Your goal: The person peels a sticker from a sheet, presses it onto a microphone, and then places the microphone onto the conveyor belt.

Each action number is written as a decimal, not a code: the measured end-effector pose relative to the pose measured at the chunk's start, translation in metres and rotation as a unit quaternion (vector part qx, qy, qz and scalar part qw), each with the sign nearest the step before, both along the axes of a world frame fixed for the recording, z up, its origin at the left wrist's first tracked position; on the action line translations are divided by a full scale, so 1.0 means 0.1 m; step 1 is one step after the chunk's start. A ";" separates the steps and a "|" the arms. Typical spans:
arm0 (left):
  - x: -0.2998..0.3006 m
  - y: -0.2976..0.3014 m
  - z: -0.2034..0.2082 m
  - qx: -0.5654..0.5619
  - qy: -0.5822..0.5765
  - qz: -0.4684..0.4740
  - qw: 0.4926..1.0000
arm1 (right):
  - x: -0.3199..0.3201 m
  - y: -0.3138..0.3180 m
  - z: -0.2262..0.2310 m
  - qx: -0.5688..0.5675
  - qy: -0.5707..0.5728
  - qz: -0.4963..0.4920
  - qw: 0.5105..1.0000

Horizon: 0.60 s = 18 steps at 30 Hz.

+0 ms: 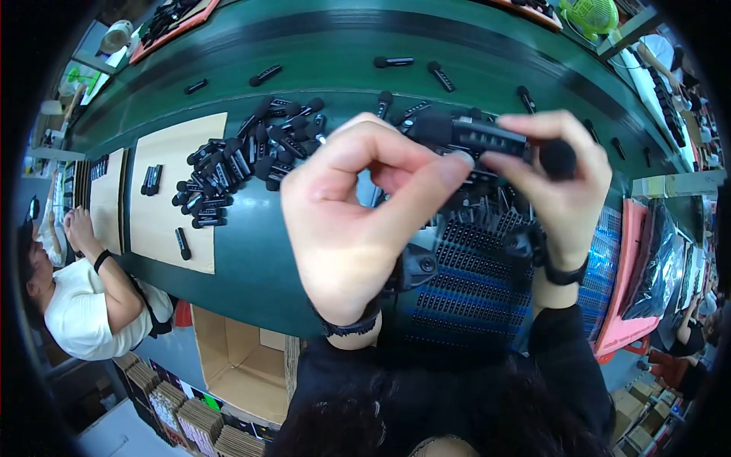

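My right hand (572,199) holds a small black clip-on microphone (491,139) with a foam head, between thumb and fingertips. A second black foam ball (558,160) shows inside that hand's curled fingers. Thumb and forefinger of my left hand (343,221) are pinched together at the microphone's lower edge; whatever is between them is too small to tell. Beneath my hands lie many black microphone bodies in rows (464,293), partly hidden by my wrists. To the left, a heap of similar foam-headed microphones (228,164) spreads over the table and a cardboard sheet (156,236).
Loose microphones (440,76) lie scattered along the green belt (320,46) beyond. An open cardboard box (244,365) stands below the table at left. A pink tray (620,305) with a dark plastic bag is at right. A co-worker (95,305) works on the left.
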<state>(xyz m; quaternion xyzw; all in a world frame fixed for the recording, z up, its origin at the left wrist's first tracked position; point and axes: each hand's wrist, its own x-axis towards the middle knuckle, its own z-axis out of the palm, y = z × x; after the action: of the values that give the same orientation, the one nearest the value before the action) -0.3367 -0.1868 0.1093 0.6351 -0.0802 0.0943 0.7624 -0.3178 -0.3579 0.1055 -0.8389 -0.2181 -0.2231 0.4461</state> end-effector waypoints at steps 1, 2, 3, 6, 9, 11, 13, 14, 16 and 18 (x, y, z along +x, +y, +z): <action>0.00 -0.07 -0.01 0.008 0.000 -0.010 1.000 | -0.06 -0.04 -0.03 0.001 0.001 -0.006 1.000; 0.00 -0.13 -0.03 0.017 0.001 -0.020 1.000 | -0.11 -0.08 -0.07 0.019 -0.003 -0.001 1.000; 0.00 -0.18 -0.04 0.025 0.002 -0.030 0.999 | -0.14 -0.11 -0.10 0.038 -0.007 0.003 0.999; 0.00 -0.26 -0.06 0.029 -0.006 -0.035 0.999 | -0.23 -0.16 -0.12 0.062 -0.016 0.007 0.998; 0.00 -0.30 -0.06 0.033 -0.007 -0.042 0.999 | -0.25 -0.20 -0.14 0.067 -0.026 -0.001 0.997; 0.00 -0.31 -0.06 0.034 -0.003 -0.050 0.998 | -0.23 -0.22 -0.13 0.060 -0.052 0.011 0.997; 0.02 -0.35 -0.11 0.032 -0.012 -0.046 0.998 | -0.23 -0.23 -0.15 0.057 -0.063 0.016 0.996; 0.03 -0.37 -0.12 0.030 -0.024 -0.041 0.998 | -0.25 -0.22 -0.15 0.060 -0.062 0.002 0.996; 0.02 -0.39 -0.13 0.029 -0.034 -0.036 0.998 | -0.27 -0.21 -0.15 0.065 -0.061 -0.026 0.996; 0.02 -0.39 -0.12 0.041 -0.029 -0.035 0.998 | -0.28 -0.22 -0.15 0.064 -0.058 -0.029 0.996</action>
<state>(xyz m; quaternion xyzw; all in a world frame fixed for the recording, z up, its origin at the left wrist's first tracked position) -0.3347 -0.2262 0.0975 0.6598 -0.1282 0.0820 0.7359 -0.3462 -0.3796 0.0907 -0.8001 -0.2044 -0.2975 0.4792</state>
